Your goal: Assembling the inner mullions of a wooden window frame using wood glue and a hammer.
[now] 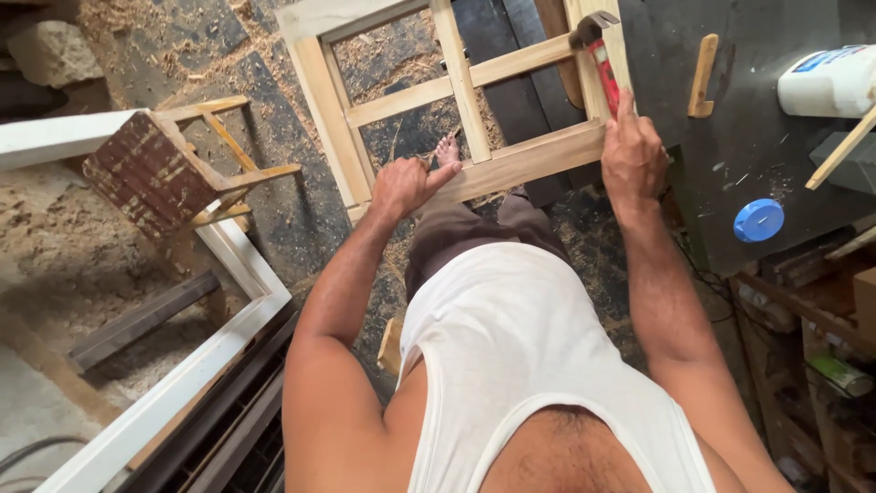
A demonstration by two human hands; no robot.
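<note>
We see a white sleeveless vest point(538, 365) with a low scooped neck, its thin fabric creased across the belly and open at the chest. Below it are dark brown trousers point(474, 228), and one bare foot point(447, 151) shows beyond them. Both arms are bare to the shoulder, and neither the left hand point(401, 183) nor the right hand point(632, 155) wears a glove, ring or watch.

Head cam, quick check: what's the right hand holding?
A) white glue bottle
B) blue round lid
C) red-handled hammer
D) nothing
C: the right hand is wrapped around the red-handled hammer, whose metal head rests on the pale wooden window frame; the white glue bottle and blue round lid lie apart on the dark bench.
</note>
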